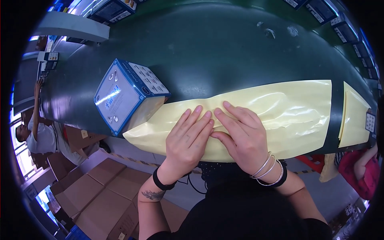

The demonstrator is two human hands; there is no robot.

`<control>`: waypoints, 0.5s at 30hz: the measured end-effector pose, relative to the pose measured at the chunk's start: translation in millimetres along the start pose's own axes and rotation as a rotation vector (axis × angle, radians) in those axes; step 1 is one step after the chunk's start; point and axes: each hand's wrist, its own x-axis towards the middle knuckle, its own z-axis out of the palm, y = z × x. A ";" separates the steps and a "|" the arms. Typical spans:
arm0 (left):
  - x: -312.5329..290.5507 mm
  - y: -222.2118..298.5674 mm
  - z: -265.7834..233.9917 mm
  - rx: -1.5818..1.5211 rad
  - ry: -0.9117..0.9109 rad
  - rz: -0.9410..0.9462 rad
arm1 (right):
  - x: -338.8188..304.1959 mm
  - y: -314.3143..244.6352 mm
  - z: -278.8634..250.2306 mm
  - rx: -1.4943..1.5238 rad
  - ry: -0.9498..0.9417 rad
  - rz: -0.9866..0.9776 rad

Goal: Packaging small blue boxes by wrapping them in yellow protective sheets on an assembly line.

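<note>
Left of centre, one blue-and-white box is seen, by which the left end of one large yellow sheet is overlapped. At mid-frame, the sheet lies directly under both hands: the left hand is laid flat, fingers extended, nothing gripped; the right hand is likewise spread flat, thumb apart. At far right, more yellow sheeting is seen, its layers uncountable.

The site was a packing workshop, as indicated by the long green surface, a row of blue boxes, brown cartons massed behind it, striped floor tape and a co-worker.
</note>
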 end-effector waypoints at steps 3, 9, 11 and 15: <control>2.4 -4.8 0.0 -0.013 0.037 0.059 | 2.0 2.5 1.3 0.023 0.018 -0.008; -0.9 -3.4 0.3 -0.035 0.075 0.098 | 1.9 1.7 1.3 0.050 0.046 0.007; 1.1 -4.3 1.5 -0.017 0.090 0.128 | 3.2 2.3 -0.7 0.048 0.035 0.008; 0.0 -2.9 3.0 -0.015 0.100 0.050 | 3.0 2.4 2.2 0.024 0.032 -0.019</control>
